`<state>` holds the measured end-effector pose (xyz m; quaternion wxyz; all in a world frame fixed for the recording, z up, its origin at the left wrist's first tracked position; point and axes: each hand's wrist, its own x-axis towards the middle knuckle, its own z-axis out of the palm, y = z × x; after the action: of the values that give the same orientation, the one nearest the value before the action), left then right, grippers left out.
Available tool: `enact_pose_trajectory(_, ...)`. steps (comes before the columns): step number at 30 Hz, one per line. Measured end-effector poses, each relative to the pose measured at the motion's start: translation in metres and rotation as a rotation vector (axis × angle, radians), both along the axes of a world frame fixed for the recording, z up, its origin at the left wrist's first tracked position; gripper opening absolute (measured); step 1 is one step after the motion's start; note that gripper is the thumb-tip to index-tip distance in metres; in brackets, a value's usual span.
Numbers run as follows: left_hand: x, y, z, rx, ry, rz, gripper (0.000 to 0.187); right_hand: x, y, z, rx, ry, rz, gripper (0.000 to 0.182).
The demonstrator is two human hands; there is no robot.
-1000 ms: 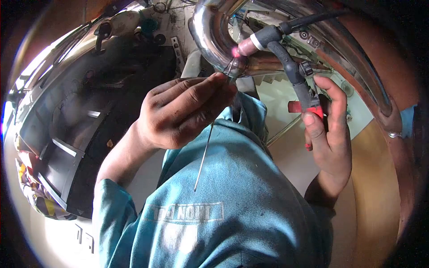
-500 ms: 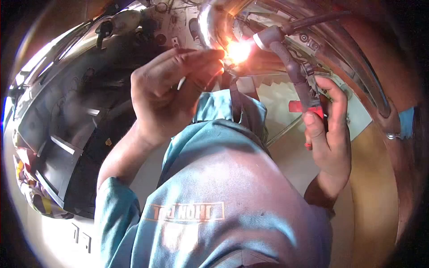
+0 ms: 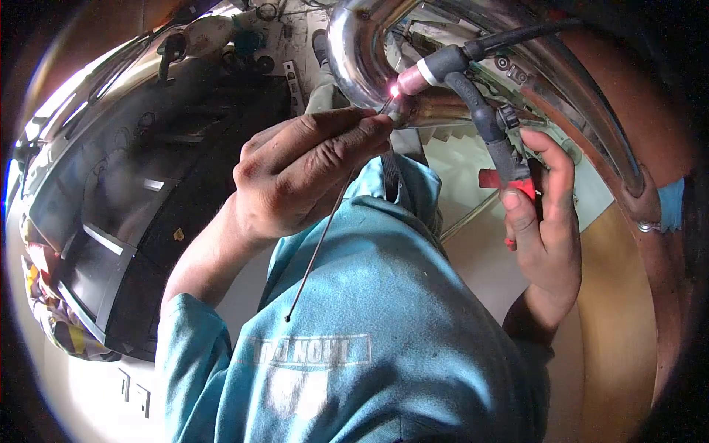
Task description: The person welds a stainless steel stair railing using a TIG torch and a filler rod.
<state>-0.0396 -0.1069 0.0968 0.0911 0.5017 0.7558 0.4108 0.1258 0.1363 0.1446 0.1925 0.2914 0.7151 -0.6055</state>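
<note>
My left hand (image 3: 310, 166) pinches a thin metal rod (image 3: 317, 255), whose upper tip meets the joint of a shiny curved pipe (image 3: 348, 55). The rod's lower end hangs down over the blue shirt. My right hand (image 3: 545, 221) is wrapped round the red and black handle of a welding torch (image 3: 484, 118). The torch's pink nozzle points left at the pipe joint, beside the left fingertips. A small bright pink glow (image 3: 395, 91) shows between the nozzle and the rod tip.
A black cable (image 3: 524, 31) runs from the torch to the upper right. Long curved metal tubing (image 3: 591, 96) arches along the right. A dark panelled object (image 3: 140, 214) fills the left side. A person's shoe and trouser leg (image 3: 323, 96) show behind the pipe.
The large bright arc has shrunk to a small glow, and the scene looks less washed out. My left hand has moved slightly right and down; the rod is now clearly visible.
</note>
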Motion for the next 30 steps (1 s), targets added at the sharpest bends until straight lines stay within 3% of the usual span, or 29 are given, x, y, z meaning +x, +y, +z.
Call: enact_pose_trajectory(30,0.0017,0.0019,-0.0044,0.027,0.081,-0.017,0.043,0.0024,-0.0039,-0.0004,0.012,-0.024,-0.043,0.053)
